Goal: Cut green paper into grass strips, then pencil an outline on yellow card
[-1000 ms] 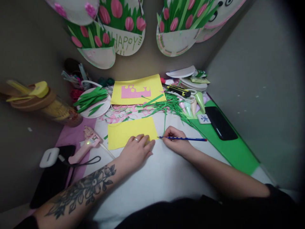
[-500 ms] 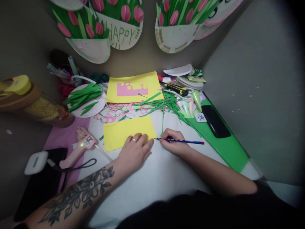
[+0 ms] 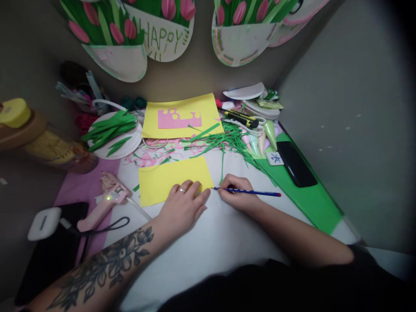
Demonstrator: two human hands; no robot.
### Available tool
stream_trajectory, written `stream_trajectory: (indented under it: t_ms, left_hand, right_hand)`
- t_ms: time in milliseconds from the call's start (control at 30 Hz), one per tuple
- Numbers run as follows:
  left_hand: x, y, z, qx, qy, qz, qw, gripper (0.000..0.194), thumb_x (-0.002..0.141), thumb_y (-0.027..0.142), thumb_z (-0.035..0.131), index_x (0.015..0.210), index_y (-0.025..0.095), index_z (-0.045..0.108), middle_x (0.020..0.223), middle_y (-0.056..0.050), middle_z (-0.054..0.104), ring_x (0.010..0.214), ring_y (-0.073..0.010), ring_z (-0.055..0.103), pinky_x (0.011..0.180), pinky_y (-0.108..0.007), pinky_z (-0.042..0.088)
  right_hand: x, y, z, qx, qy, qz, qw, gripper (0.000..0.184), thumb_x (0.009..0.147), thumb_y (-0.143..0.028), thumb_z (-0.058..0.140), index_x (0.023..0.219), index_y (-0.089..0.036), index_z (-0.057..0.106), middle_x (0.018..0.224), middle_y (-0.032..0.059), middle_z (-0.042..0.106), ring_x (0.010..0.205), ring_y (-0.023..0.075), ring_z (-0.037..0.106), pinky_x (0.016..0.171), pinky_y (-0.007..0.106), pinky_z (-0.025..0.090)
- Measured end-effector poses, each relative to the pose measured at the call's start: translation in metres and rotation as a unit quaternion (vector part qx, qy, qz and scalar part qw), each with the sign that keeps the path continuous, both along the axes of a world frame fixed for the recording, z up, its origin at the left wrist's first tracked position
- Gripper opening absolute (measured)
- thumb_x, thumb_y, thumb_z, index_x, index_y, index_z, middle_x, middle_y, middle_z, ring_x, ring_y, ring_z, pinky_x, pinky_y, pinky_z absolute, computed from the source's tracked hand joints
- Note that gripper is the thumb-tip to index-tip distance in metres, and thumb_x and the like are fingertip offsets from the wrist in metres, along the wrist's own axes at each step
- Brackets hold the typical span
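A yellow paper sheet [image 3: 165,180] lies flat on the white table [image 3: 211,242] in front of me. My left hand [image 3: 183,206] rests palm down on the sheet's near right corner, fingers flat and together. My right hand [image 3: 235,193] is closed round a blue pencil [image 3: 256,192], which lies nearly level. Its tip points left and sits at the right edge of the yellow sheet, beside my left fingertips.
A pink glue gun [image 3: 104,203] with a lit lamp lies to the left. Behind are a yellow sheet with a pink cutout [image 3: 180,117], a plate of green strips [image 3: 112,132], loose green strips [image 3: 227,141], a black phone [image 3: 294,162] on green paper, and paper tulip baskets [image 3: 162,30] on the wall.
The view has shifted slightly, so everything sits a little lower and to the left. Both hands and the pencil keep their places on the yellow sheet.
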State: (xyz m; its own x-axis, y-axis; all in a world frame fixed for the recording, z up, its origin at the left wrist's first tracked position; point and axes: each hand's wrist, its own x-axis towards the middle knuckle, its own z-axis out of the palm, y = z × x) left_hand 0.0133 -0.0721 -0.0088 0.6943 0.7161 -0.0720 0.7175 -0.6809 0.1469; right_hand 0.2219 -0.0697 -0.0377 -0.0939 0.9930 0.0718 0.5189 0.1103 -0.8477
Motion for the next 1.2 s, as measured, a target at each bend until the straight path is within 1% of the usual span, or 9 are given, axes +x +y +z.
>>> stream_trajectory:
  t_ms: [133, 267, 467, 633, 800, 1200]
  left_hand:
    - [-0.0003, 0.0003, 0.0004, -0.002, 0.003, 0.0, 1.0, 0.037, 0.092, 0.038, 0.046, 0.127, 0.029, 0.047, 0.123, -0.007, 0.052, 0.113, -0.0281, 0.042, 0.085, -0.041, 0.036]
    - [-0.0007, 0.0007, -0.0003, -0.002, 0.0, -0.001, 1.0, 0.037, 0.092, 0.038, 0.045, 0.128, 0.029, 0.047, 0.125, -0.008, 0.051, 0.113, -0.0281, 0.043, 0.085, -0.042, 0.036]
    - [-0.0012, 0.0009, -0.0012, 0.001, -0.001, -0.002, 1.0, 0.035, 0.092, 0.038, 0.045, 0.126, 0.029, 0.048, 0.124, -0.008, 0.052, 0.113, -0.0286, 0.043, 0.085, -0.043, 0.037]
    - [-0.0015, 0.0008, -0.0018, -0.002, -0.002, -0.002, 1.0, 0.037, 0.092, 0.038, 0.045, 0.128, 0.029, 0.047, 0.125, -0.008, 0.051, 0.114, -0.0284, 0.043, 0.086, -0.043, 0.036]
    - [-0.0013, 0.0004, -0.0021, 0.0, -0.005, 0.001, 1.0, 0.037, 0.092, 0.038, 0.045, 0.128, 0.029, 0.048, 0.126, -0.008, 0.051, 0.113, -0.0286, 0.042, 0.086, -0.043, 0.036]
    - [-0.0016, 0.0005, -0.002, 0.0, -0.008, 0.001, 1.0, 0.037, 0.092, 0.037, 0.045, 0.128, 0.03, 0.047, 0.123, -0.008, 0.052, 0.114, -0.0285, 0.042, 0.086, -0.043, 0.036]
  right_hand:
    - [-0.0003, 0.0002, -0.0012, 0.007, 0.005, -0.013, 1.0, 0.011, 0.067, -0.017, 0.057, 0.059, -0.021, 0.051, 0.055, -0.0039, 0.054, 0.051, 0.0105, 0.048, 0.05, 0.022, 0.039]
    - [-0.0005, 0.0002, -0.0001, 0.001, 0.008, -0.006, 1.0, 0.011, 0.067, -0.018, 0.057, 0.059, -0.02, 0.051, 0.055, -0.0038, 0.055, 0.051, 0.0104, 0.048, 0.05, 0.022, 0.039]
    - [-0.0002, 0.0012, 0.0011, -0.009, -0.002, -0.03, 0.999, 0.01, 0.067, -0.019, 0.058, 0.06, -0.021, 0.051, 0.055, -0.0041, 0.054, 0.052, 0.0111, 0.049, 0.05, 0.022, 0.039]
    - [-0.0001, 0.0012, 0.0007, -0.008, 0.006, -0.017, 1.0, 0.01, 0.067, -0.019, 0.057, 0.059, -0.021, 0.051, 0.055, -0.0041, 0.054, 0.051, 0.0106, 0.049, 0.05, 0.022, 0.039]
    - [-0.0007, 0.001, 0.002, -0.013, 0.0, -0.034, 0.999, 0.011, 0.066, -0.019, 0.057, 0.058, -0.021, 0.05, 0.053, -0.0045, 0.053, 0.051, 0.0108, 0.048, 0.049, 0.022, 0.038]
    - [-0.0013, 0.0041, 0.0014, -0.023, 0.004, -0.04, 0.999, 0.01, 0.068, -0.021, 0.057, 0.06, -0.021, 0.051, 0.055, -0.0043, 0.055, 0.052, 0.0113, 0.05, 0.05, 0.022, 0.038]
